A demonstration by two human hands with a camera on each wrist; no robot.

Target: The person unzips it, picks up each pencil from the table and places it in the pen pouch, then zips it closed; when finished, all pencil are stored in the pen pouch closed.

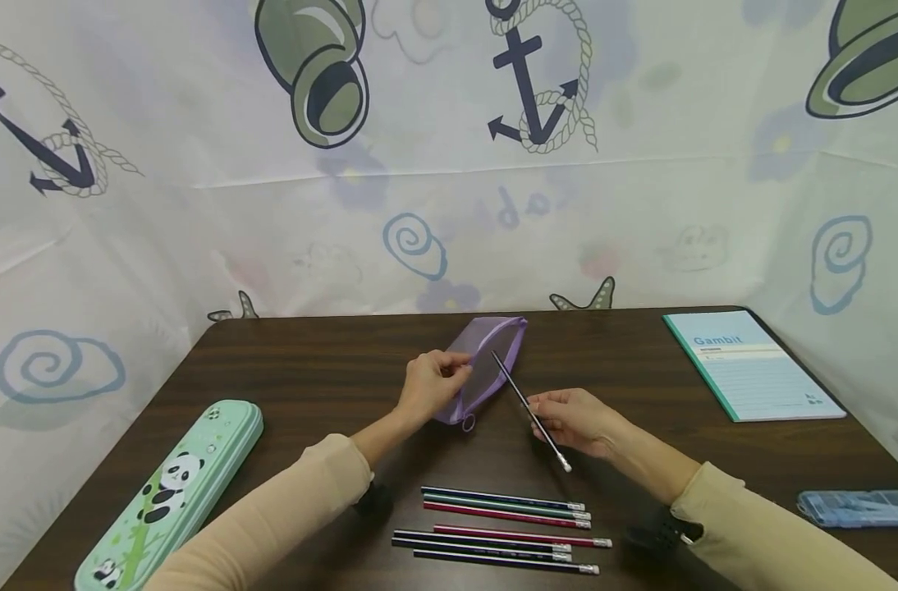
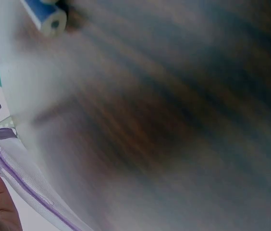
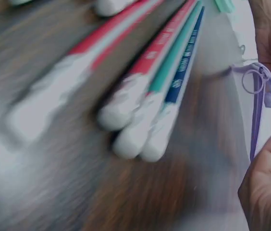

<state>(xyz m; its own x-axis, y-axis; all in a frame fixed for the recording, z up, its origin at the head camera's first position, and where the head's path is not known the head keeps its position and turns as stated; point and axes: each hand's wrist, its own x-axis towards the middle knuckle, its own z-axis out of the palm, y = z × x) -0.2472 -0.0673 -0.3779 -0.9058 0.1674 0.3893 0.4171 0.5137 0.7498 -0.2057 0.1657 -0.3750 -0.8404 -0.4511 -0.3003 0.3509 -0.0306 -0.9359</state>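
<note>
Near the middle of the table in the head view, my left hand [image 1: 436,382] pinches the side of a purple mesh zip pouch [image 1: 486,332]. The pouch's mouth gapes toward the right, and a zip ring hangs at its near end. My right hand [image 1: 578,420] pinches a dark pencil [image 1: 513,386] with a white eraser. The pencil slants, its far tip overlapping the pouch's mouth and its eraser end toward me. In the right wrist view, the pouch [image 3: 255,120] lies between both hands. The left wrist view catches the left fingers [image 2: 1,199] against the mesh.
Below the hands lie two groups of eraser-tipped pencils: a red one [image 1: 508,515] with green and dark ones, and a black one [image 1: 493,560] with others. A green panda pencil case [image 1: 171,492] stands left. At right are a notebook [image 1: 759,369] and a blue translucent box [image 1: 859,509].
</note>
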